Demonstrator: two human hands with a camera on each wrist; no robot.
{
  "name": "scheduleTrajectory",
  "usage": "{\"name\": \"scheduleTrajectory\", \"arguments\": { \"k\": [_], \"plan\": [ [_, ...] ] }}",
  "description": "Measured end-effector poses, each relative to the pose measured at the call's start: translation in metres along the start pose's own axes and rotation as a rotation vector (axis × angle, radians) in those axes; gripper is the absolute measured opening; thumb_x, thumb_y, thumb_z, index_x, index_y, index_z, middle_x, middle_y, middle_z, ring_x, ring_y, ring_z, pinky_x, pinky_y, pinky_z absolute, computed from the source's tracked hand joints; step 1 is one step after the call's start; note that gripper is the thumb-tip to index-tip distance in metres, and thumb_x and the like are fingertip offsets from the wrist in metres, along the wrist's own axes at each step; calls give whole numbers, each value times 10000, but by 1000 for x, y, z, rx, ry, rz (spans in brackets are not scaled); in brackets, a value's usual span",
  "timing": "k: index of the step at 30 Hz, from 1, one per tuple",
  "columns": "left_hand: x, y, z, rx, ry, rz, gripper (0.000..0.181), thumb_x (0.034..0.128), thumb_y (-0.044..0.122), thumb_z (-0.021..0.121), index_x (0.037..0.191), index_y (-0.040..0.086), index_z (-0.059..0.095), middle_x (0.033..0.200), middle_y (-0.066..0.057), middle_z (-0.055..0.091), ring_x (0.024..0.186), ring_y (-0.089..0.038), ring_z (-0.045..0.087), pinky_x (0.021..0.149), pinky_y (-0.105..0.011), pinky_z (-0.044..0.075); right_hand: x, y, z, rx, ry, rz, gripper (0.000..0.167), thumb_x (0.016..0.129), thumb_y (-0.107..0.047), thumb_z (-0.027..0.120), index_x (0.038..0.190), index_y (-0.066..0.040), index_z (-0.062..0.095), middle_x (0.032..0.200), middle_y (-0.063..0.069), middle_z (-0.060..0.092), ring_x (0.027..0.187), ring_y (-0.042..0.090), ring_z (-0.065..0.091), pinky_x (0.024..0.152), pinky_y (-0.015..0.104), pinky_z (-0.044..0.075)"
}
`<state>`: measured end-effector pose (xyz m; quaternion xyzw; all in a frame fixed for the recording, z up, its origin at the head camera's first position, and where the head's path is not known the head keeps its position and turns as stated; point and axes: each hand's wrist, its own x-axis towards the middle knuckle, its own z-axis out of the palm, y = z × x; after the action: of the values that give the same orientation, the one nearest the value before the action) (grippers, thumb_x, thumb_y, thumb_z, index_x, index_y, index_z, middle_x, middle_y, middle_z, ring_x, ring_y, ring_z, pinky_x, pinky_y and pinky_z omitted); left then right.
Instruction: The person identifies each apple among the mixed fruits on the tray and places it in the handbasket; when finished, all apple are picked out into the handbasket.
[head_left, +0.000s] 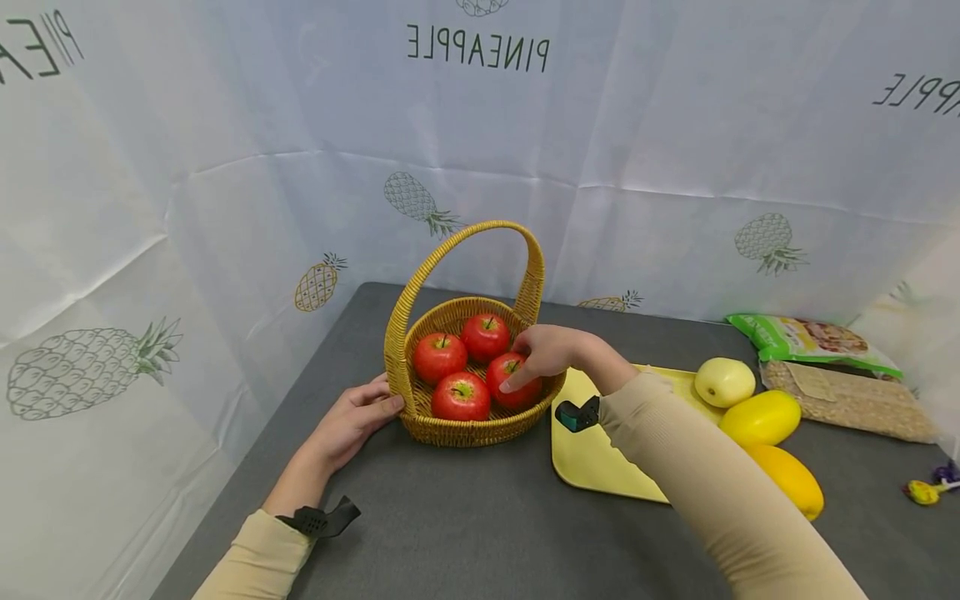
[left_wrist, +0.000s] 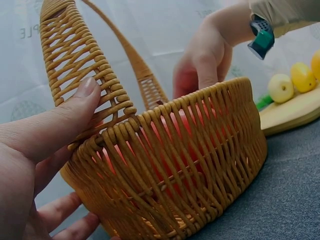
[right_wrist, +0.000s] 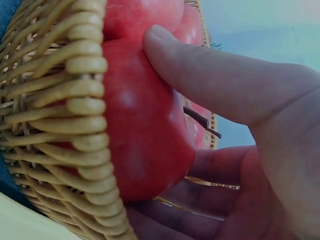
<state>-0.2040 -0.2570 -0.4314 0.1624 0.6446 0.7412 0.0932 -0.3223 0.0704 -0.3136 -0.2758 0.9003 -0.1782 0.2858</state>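
A yellow-brown wicker basket (head_left: 459, 432) with a tall arched handle holds several red apples (head_left: 438, 358). My right hand (head_left: 553, 352) reaches over its right rim and grips the nearest apple on that side (right_wrist: 145, 120). In the right wrist view the thumb lies over this apple and the fingers curve around its far side; its dark stem shows between them. My left hand (head_left: 358, 419) rests against the basket's left end. In the left wrist view its thumb (left_wrist: 86, 92) touches the foot of the handle, and its spread fingers lie along the outer wall.
A yellow tray (head_left: 600, 462) lies right of the basket, partly under my right forearm. Near its right side are a pale round fruit (head_left: 724, 382) and two yellow fruits (head_left: 761, 418). Beyond lie a green packet (head_left: 821, 342), a bag of grain (head_left: 851, 400) and wrapped lollipops (head_left: 924, 492).
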Motion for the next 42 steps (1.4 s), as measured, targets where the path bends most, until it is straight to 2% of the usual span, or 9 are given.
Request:
{"name": "scheduleTrajectory", "arguments": {
  "k": [12,18,23,28,35,38,41,42],
  "plan": [
    [0,0,0,2,6,-7,269,1028,77,613,1233,-89,668,1663,-215,177,1530,-385,105,1029,-282,479,1,-4,-3,-29,-25,24,720,853,-459,827,1368,-11,596,1231,69,625,1117,244,578,957,411,514],
    [1,1,2,10,4,-11,274,1027,81,615,1229,-97,664,1659,-216,189,1524,-375,128,1031,-284,479,0,-5,-1,12,-50,21,643,853,-374,831,1336,-13,611,1183,59,632,1075,229,586,925,386,527],
    [1,0,2,16,8,-9,324,1030,76,608,1255,-158,612,1657,-213,195,1518,-371,145,1031,-289,480,-1,-4,4,34,-26,12,647,855,-333,793,1377,-13,583,1224,69,615,1098,236,577,943,396,518],
    [0,-2,3,-4,29,-16,354,1031,81,607,1271,-179,588,1664,-206,184,1517,-326,168,1036,-274,471,-6,-3,10,47,27,17,658,880,-323,756,1425,-20,544,1298,91,585,1149,258,555,957,421,509],
    [2,-4,5,-13,44,-27,444,1046,94,589,1406,-153,504,1667,-196,165,1479,-203,246,1054,-257,448,-25,-2,18,-30,173,-23,674,935,-368,717,1464,-14,497,1383,141,574,1250,317,542,995,466,494],
    [1,-4,4,-13,59,-28,441,1047,104,592,1411,-132,511,1670,-195,147,1458,-162,273,1046,-244,449,-32,2,23,-18,233,-56,682,952,-383,702,1478,-6,484,1422,156,559,1296,335,527,1032,489,474],
    [2,-4,4,-21,56,-15,419,1053,110,586,1391,-128,524,1656,-219,172,1408,-110,367,1045,-250,452,-41,7,27,32,306,-83,650,968,-386,693,1472,-24,499,1442,157,550,1318,344,516,1047,510,462],
    [2,-4,4,-24,53,-5,404,1055,109,581,1386,-118,535,1641,-218,222,1379,-101,407,1045,-255,454,-44,9,29,53,334,-93,635,971,-379,692,1466,-27,508,1443,158,551,1321,352,514,1045,518,461]
  ]
}}
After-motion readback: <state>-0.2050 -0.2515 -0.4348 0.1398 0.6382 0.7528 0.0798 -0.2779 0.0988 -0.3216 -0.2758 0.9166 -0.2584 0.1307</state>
